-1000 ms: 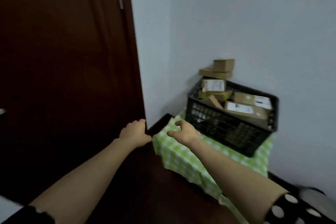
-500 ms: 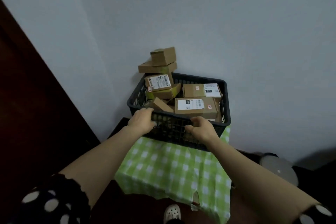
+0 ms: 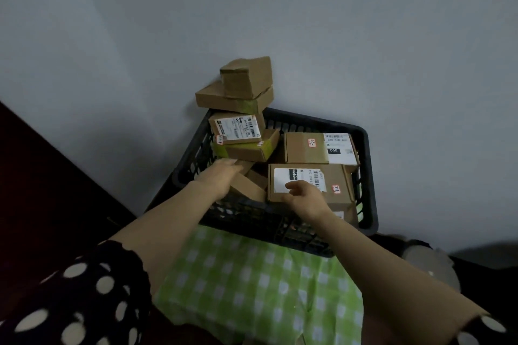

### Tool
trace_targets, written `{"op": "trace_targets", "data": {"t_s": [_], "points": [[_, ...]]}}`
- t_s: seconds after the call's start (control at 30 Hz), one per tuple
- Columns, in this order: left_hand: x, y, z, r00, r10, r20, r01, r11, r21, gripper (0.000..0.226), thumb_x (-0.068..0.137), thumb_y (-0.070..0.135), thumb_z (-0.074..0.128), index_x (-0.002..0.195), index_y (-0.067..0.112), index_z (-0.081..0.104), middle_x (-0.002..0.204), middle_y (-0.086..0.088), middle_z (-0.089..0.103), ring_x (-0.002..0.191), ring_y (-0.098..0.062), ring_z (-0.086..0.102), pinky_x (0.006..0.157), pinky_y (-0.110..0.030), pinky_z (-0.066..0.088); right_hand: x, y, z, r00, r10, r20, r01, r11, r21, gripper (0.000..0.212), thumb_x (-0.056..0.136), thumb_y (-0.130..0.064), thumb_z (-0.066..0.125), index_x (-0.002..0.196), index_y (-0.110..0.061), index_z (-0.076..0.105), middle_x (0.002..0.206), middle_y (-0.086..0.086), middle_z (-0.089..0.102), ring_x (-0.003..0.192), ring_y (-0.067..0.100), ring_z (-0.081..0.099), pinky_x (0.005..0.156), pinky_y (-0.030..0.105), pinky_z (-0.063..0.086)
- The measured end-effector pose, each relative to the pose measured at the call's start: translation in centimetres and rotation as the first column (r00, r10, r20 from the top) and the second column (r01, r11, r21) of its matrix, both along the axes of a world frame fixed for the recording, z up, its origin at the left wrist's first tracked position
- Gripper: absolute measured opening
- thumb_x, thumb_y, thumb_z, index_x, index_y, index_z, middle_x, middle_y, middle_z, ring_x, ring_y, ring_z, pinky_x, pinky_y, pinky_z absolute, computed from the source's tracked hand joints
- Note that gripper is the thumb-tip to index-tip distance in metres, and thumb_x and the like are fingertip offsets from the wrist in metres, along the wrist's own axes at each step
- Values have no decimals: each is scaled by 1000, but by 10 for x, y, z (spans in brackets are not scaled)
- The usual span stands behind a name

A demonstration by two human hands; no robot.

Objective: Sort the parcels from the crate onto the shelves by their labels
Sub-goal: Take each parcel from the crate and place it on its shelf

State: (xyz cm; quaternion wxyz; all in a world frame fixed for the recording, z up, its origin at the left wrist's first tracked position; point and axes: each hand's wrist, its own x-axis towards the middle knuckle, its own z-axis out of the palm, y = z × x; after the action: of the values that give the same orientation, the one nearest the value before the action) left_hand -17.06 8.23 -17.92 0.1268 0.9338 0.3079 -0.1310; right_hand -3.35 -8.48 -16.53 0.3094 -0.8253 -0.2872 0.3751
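A black plastic crate (image 3: 367, 165) stands on a green checked cloth (image 3: 252, 283) in the corner and holds several cardboard parcels. My left hand (image 3: 221, 176) reaches into the crate's left side, fingers stretched over a small tilted box (image 3: 248, 189). My right hand (image 3: 307, 197) lies on the near edge of a flat box with a white 010 label (image 3: 337, 176), thumb on the label. Whether its curled fingers grip the box is unclear. Behind it lies a box labelled 060 (image 3: 305, 148). A labelled box (image 3: 238, 129) sits in a leaning pile at the back left.
The pile at the back left rises above the crate rim, topped by a small plain box (image 3: 246, 77) leaning against the grey wall. A dark wooden surface (image 3: 56, 190) fills the left. A round grey object (image 3: 431, 263) sits low at the right.
The view swung from the dark door to the crate. Both hands went to the crate's front rim, then left it and reached inside onto the parcels.
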Motion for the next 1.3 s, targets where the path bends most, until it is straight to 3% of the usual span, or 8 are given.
{"op": "trace_targets", "data": {"t_s": [0.3,0.47,0.63,0.87,1.0,1.13,1.23,1.3], "points": [[-34,18,69,850,410,329,-370,911,-181,59,78,13,76,132,11,51,131,-10,52,117,-27,51,97,-35,41,11,14,5,983,-57,-173,70,995,73,36,91,-16,61,125,-6,56,116,13,61,105,27,60,95,41,49],[-68,-12,111,416,727,546,-547,680,-488,55,72,5,79,123,1,58,115,-14,60,103,-23,56,95,-36,47,14,10,29,952,-11,-305,67,982,174,32,92,-19,59,121,-8,55,111,10,62,107,27,59,92,40,50],[-101,-74,147,-108,913,392,-318,342,-884,46,80,2,70,123,-8,55,114,-16,62,95,-21,63,76,-23,56,9,-4,52,864,62,-500,99,952,289,47,89,-35,63,128,-12,48,111,1,57,108,19,52,91,36,46],[-160,-172,159,-372,891,259,-173,208,-963,18,87,5,63,104,-2,63,106,-14,65,102,-23,63,89,-31,53,-28,-24,75,534,358,-766,-44,916,398,32,87,-35,58,114,-17,62,101,7,68,93,25,63,89,43,49],[-196,-211,163,-555,795,246,-157,190,-969,13,87,9,64,100,4,63,105,-14,63,89,-20,64,77,-27,57,-69,-30,90,423,436,-794,-87,892,443,32,85,-17,60,116,-11,60,95,9,67,83,25,63,74,36,52],[-208,-250,164,-495,843,209,-220,111,-969,42,82,26,70,118,9,58,114,-12,60,105,-21,59,86,-34,52,-126,-44,98,253,461,-850,-106,887,450,39,78,-14,63,116,-9,57,97,8,66,83,22,64,72,32,57],[-203,-283,161,-317,929,193,-234,120,-965,30,81,22,70,110,16,65,109,-3,69,104,-17,62,92,-37,46,-173,-61,107,129,454,-881,-113,890,442,21,88,-8,55,108,-8,60,99,10,66,91,23,63,90,36,50],[-210,-298,162,-352,908,225,-214,156,-964,24,82,10,68,105,17,65,103,-2,71,100,-18,64,94,-37,47,-199,-70,113,105,471,-876,-146,879,455,20,89,-8,54,107,-8,61,100,9,67,94,22,62,95,33,47]]}}
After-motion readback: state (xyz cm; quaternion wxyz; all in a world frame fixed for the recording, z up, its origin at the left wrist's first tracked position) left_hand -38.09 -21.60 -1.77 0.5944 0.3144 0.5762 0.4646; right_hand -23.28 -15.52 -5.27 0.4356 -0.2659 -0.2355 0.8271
